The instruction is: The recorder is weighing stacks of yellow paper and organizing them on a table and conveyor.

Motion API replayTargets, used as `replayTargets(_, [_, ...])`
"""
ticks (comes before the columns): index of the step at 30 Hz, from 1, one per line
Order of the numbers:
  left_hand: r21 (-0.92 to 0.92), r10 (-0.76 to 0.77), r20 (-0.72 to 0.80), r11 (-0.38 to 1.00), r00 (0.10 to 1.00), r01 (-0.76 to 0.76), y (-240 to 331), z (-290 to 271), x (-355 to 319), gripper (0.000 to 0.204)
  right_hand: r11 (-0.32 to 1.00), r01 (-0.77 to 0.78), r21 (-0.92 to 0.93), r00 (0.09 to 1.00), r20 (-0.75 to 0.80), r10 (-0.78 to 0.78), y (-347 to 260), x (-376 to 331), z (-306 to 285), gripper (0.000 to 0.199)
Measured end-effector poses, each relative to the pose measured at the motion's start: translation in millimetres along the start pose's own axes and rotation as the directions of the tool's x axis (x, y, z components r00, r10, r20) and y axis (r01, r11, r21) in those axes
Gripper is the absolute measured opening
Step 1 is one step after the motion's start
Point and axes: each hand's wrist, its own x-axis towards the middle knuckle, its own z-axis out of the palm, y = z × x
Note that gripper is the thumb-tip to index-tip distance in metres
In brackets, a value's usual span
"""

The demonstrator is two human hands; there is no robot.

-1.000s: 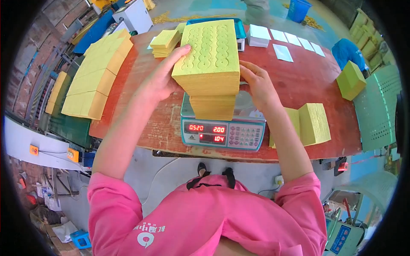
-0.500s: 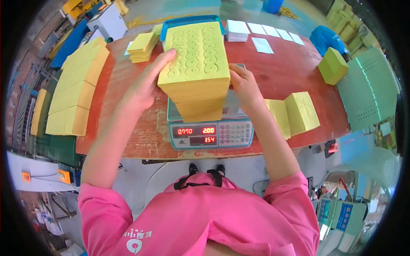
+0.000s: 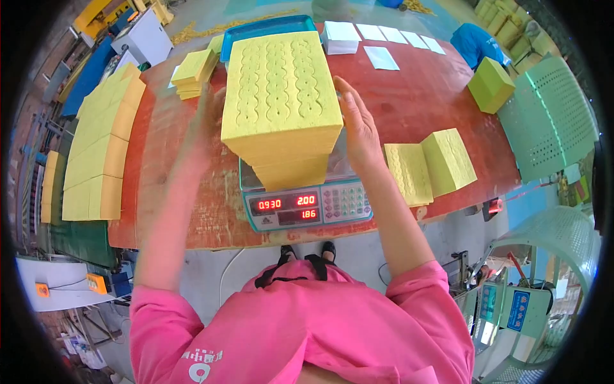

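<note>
A tall stack of yellow paper sheets, its top pressed with rows of scalloped round marks, stands on a counter scale with lit red digits and a keypad. The stack widens toward its top. My left hand is beside the stack's left side, smeared by motion, so its fingers are unclear. At the right side, my right hand is open with its fingers stretched out close to the paper; whether it touches is hard to tell.
Yellow paper blocks line the left edge of the red table. Smaller yellow piles lie beyond my left hand, two yellow bundles at right. A blue tray and white sheets sit at the back. A person in blue bends far right.
My left hand has come off the stack's top edge and moved outward. My right hand's fingers have straightened and loosened from its side. The scale's red digits have changed.
</note>
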Motion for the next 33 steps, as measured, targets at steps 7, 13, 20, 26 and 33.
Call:
replayTargets(7, [-0.751, 0.504, 0.463, 0.660, 0.729, 0.020, -81.7, 1.7, 39.1, 0.052, 0.886, -0.266, 0.380, 0.964, 0.113, 0.241, 20.3, 0.8, 42.3, 0.067])
replayTargets(13, [-0.263, 0.138, -0.048, 0.954, 0.989, -0.146, -57.7, 30.1, 10.4, 0.051, 0.852, -0.413, 0.323, 0.901, 0.009, 0.433, 6.5, -1.3, 31.3, 0.067])
replayTargets(20, [-0.294, 0.040, -0.345, 0.944, 0.938, -0.149, -70.5, -75.8, -82.5, 0.069, 0.916, -0.256, 0.308, 0.958, -0.048, 0.284, -12.6, -74.6, -46.3, 0.062])
replayTargets(26, [-0.299, -0.174, -0.616, 0.954, 0.768, -0.024, -117.0, -125.3, -182.3, 0.056, 0.819, -0.464, 0.339, 0.883, 0.102, 0.458, -10.5, -136.1, -91.2, 0.053])
replayTargets(33, [-0.275, -0.119, -0.538, 0.961, 0.835, -0.040, -115.6, -72.8, -176.3, 0.036, 0.806, -0.444, 0.392, 0.892, 0.104, 0.440, -10.6, -131.2, -79.8, 0.043])
